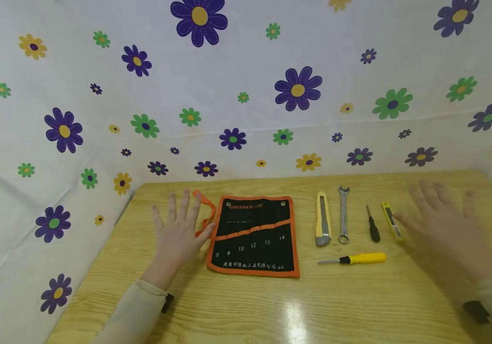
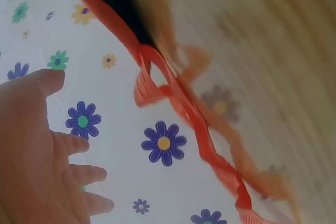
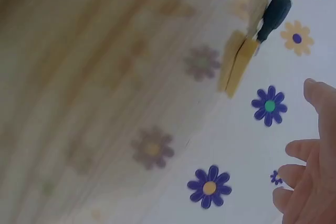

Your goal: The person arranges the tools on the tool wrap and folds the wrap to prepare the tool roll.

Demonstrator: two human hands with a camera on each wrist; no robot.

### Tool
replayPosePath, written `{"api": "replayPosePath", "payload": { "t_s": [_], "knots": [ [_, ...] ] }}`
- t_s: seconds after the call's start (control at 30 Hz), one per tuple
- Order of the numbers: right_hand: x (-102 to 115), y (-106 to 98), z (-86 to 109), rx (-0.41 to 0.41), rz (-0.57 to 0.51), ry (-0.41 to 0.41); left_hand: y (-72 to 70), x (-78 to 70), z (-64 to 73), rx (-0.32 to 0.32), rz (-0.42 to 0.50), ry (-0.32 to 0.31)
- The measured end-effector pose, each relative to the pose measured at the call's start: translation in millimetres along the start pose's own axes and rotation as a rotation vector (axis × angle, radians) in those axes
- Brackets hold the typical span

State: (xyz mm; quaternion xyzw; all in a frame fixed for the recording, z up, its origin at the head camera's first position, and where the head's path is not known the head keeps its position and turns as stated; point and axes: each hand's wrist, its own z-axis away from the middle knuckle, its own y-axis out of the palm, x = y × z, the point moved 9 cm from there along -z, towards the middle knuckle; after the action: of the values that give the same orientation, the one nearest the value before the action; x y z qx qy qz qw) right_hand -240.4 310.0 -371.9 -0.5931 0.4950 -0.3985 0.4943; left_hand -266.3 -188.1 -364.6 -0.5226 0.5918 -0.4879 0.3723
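My left hand [image 1: 178, 241] is spread with straight fingers at the left side of a black tool pouch [image 1: 254, 251] with orange edging and numbered pockets. Its thumb comes close to the pouch's left edge; whether they touch I cannot tell. Behind that thumb lies the pouch's orange tie strap [image 1: 209, 203], whose ribbon [image 2: 210, 148] runs loosely beside the hand in the left wrist view. The fingers of my right hand [image 1: 448, 234] are also spread, holding nothing. Nearest to it is a slim yellow case [image 1: 392, 221] with a label, then a small black-handled screwdriver [image 1: 373, 229].
Right of the pouch lie a yellow utility knife [image 1: 322, 217] and a combination wrench [image 1: 343, 215], side by side. A yellow-handled screwdriver [image 1: 364, 258] lies crosswise in front of them. A flowered cloth [image 1: 246, 114] hangs behind the wooden table [image 1: 237, 310] and on its left.
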Motion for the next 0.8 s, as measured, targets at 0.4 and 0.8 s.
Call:
{"api": "replayPosePath", "payload": {
  "t_s": [0.4,0.8],
  "knots": [
    [74,6,-37.4,0.107,-0.09,-0.166,2.6,-27.8,-0.4,0.093,0.102,0.078],
    [157,11,-54.3,0.122,-0.11,-0.403,14.9,-56.2,5.7,0.189,0.203,0.174]
  ]
}}
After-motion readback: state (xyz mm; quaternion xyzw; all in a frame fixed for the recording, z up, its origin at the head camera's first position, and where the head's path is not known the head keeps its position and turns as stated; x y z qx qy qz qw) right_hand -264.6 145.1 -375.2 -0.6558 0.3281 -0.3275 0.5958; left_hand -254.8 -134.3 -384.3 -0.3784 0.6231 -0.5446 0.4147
